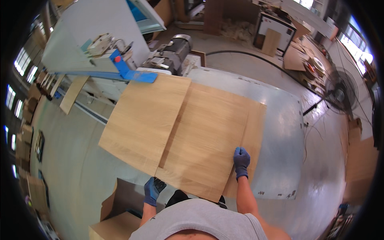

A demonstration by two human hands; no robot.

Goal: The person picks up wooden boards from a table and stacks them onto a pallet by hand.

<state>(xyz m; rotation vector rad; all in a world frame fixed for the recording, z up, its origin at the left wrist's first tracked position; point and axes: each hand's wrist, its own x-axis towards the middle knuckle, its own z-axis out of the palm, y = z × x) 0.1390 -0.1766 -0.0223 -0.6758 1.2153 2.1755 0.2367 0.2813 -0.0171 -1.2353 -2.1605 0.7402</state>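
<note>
Three wood-grain panels overlap in front of me. The left panel (144, 120) lies on top of the middle panel (207, 132), its far end beside a blue metal guard (142, 76). Beneath the middle one, a lower panel (255, 132) shows along the right. My right hand (241, 162), in a blue work glove, is closed at the right edge of the middle panel; its fingertips are partly hidden. Just below the near corner of the left panel is my left hand (154, 190), gloved in blue with a dark palm, fingers apart and holding nothing.
A grey metal table (282, 129) extends under the panels. Beyond stand an electric motor (174, 52) and a machine with a red button (117, 59). A pedestal fan (340, 91) is at right. Near my left arm sits an open cardboard box (117, 225). A black hose (255, 55) crosses the floor.
</note>
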